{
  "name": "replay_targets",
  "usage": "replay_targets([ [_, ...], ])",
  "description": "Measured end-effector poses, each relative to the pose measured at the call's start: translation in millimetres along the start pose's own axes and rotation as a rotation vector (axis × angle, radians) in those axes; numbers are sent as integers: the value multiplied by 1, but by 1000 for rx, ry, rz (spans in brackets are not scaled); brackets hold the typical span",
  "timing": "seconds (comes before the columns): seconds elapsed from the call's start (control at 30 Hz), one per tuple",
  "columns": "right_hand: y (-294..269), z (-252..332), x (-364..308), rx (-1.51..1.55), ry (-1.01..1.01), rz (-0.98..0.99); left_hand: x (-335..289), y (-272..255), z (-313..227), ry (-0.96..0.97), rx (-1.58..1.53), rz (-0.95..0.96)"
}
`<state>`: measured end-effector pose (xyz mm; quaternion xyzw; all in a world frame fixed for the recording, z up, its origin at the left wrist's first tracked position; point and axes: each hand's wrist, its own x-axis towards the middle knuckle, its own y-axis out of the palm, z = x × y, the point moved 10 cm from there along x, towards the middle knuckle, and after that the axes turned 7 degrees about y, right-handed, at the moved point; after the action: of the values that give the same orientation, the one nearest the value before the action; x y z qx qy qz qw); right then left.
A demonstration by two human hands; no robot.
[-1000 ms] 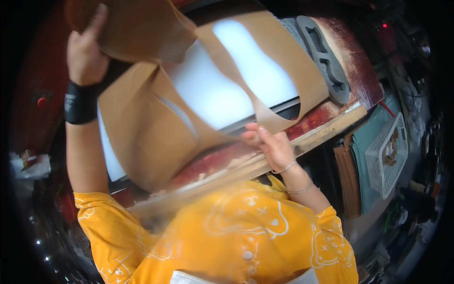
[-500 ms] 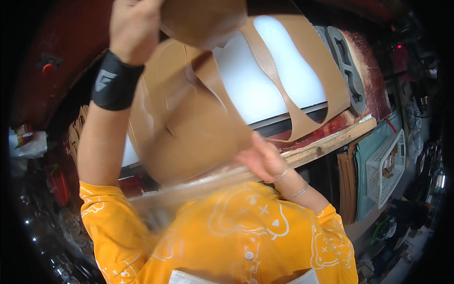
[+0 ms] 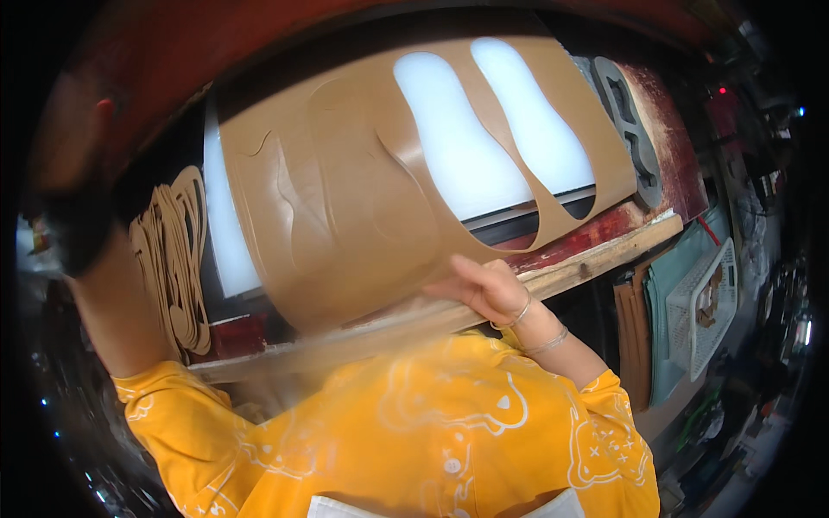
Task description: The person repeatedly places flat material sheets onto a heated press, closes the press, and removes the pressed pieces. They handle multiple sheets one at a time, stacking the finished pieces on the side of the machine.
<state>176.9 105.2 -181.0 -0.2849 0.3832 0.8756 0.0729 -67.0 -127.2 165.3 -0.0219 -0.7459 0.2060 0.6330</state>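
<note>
A brown sheet [image 3: 345,276] with a leather-like surface lies across a white board [image 3: 226,207]. Two sole-shaped openings on its right side show the white beneath, and curved cut lines mark its left part. My right hand [image 3: 492,292] is at the sheet's near edge, thumb raised and apart from the blurred, stretched fingers. Far to the left, my left hand [image 3: 73,129] is dark and smeared by motion, above a black wristband [image 3: 79,220]. It is close to a red button [image 3: 105,106], but whether they touch is unclear. Its fingers cannot be made out.
Brown cut strips [image 3: 177,268] are bunched left of the board. A grey block with shaped hollows [image 3: 637,138] stands at its right end. A wooden rail [image 3: 596,256] runs along the front. Lower right are a white plastic basket [image 3: 701,315] and upright brown and green sheets [image 3: 661,332].
My left hand has swung from above the sheet to the far left. The brown piece near it is gone from over the sheet, uncovering the openings. My right hand stays near the edge.
</note>
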Motion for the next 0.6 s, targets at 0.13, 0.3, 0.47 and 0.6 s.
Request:
replay_targets([
  [0.13, 54, -4, -19, 51, -7, 423, -117, 109, -133, 221, -374, 641],
  [0.3, 69, -15, -18, 397, 54, 478, -181, 152, -165, -14, -572, 930],
  [0.47, 39, -11, -16, -119, -100, 155, -181, 161, -153, 143, -597, 916],
  [0.6, 35, -11, -14, -390, -143, 162, -110, 117, -12, -570, -398, 421],
])
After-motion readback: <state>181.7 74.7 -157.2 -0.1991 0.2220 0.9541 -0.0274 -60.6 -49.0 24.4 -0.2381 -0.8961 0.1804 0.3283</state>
